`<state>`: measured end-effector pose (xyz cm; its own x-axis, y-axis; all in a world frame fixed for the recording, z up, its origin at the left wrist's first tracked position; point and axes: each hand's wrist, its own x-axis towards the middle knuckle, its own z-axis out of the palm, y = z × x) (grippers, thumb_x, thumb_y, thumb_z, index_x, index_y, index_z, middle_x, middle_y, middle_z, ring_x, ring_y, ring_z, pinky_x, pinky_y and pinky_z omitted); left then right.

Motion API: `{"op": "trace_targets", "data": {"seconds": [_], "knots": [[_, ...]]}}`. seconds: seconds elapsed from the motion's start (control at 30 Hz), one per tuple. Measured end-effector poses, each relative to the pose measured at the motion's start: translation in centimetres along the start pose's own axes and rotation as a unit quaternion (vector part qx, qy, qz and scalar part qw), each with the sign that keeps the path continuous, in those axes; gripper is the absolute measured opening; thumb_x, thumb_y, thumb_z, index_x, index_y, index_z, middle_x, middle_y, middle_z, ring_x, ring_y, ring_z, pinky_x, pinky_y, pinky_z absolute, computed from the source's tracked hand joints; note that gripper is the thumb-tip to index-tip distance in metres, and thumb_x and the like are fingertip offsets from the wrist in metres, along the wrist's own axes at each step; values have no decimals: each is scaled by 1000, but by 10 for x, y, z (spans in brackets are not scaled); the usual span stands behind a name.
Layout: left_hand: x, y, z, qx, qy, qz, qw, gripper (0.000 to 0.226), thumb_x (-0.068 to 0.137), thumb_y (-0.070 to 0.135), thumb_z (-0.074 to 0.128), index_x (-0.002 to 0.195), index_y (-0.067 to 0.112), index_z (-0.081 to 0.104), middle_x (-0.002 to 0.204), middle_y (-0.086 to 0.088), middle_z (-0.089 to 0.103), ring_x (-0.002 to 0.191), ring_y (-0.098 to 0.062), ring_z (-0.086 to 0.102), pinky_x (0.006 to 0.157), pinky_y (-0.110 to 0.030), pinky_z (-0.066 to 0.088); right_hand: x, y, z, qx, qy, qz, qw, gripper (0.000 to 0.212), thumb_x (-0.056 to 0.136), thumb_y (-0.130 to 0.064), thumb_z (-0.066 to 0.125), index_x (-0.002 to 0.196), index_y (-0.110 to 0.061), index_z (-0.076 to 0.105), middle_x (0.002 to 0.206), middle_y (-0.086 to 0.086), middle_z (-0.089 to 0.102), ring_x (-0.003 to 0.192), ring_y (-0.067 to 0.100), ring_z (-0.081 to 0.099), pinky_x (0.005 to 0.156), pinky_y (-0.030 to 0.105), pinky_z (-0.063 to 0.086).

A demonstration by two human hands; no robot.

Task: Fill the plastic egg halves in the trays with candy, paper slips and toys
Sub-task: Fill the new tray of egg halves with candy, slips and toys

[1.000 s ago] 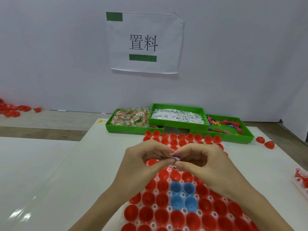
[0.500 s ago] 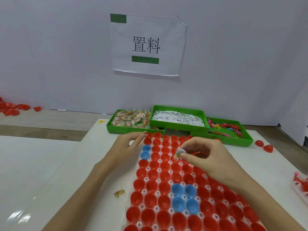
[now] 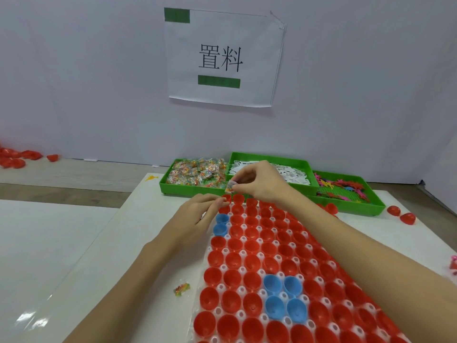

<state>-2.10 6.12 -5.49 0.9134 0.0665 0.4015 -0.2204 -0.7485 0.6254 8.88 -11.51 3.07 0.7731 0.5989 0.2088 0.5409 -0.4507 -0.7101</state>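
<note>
Head view: our right hand (image 3: 257, 184) pinches a small candy packet (image 3: 230, 187) between thumb and fingertips above the far-left corner of the egg-half tray (image 3: 291, 266); the packet hangs with its long axis near vertical. Our left hand (image 3: 197, 215), fingers loosely curled and holding nothing we can see, rests at that corner's red halves. Another candy (image 3: 182, 288) lies on the table, left of the tray.

Right hand (image 3: 259, 183) with candy (image 3: 230, 187) now farther forward
</note>
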Motion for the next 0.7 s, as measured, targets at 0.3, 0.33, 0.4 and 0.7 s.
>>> {"op": "trace_targets", "data": {"seconds": [0.3,0.33,0.4,0.7], "knots": [[-1,2,8,26,-25,2,999,64,104,60,25,119,24,76,116,25,46,105,1,56,86,-16,43,24,2,23,-117,-47,24,992,10,86,-19,81,95,-14,81,80,-5,71,70,-2,61,58,9,43],[-1,2,7,23,-24,0,999,64,104,58,26,116,22,77,116,23,46,104,0,57,87,-18,45,24,0,24,-132,-54,20,990,10,86,-18,80,95,-13,81,81,-4,72,71,-1,61,59,10,44],[-1,2,7,22,-24,0,999,65,104,58,27,113,19,78,117,22,46,102,1,58,88,-19,44,25,-5,24,-157,-67,14,985,11,87,-15,80,97,-11,81,86,-1,74,76,6,64,67,16,50],[-1,-4,9,23,-29,12,999,62,107,55,27,125,20,74,130,26,43,119,17,46,97,-6,34,28,-17,19,-230,-101,24,968,11,88,-15,80,97,-10,80,96,2,72,88,13,64,72,24,47]]}}
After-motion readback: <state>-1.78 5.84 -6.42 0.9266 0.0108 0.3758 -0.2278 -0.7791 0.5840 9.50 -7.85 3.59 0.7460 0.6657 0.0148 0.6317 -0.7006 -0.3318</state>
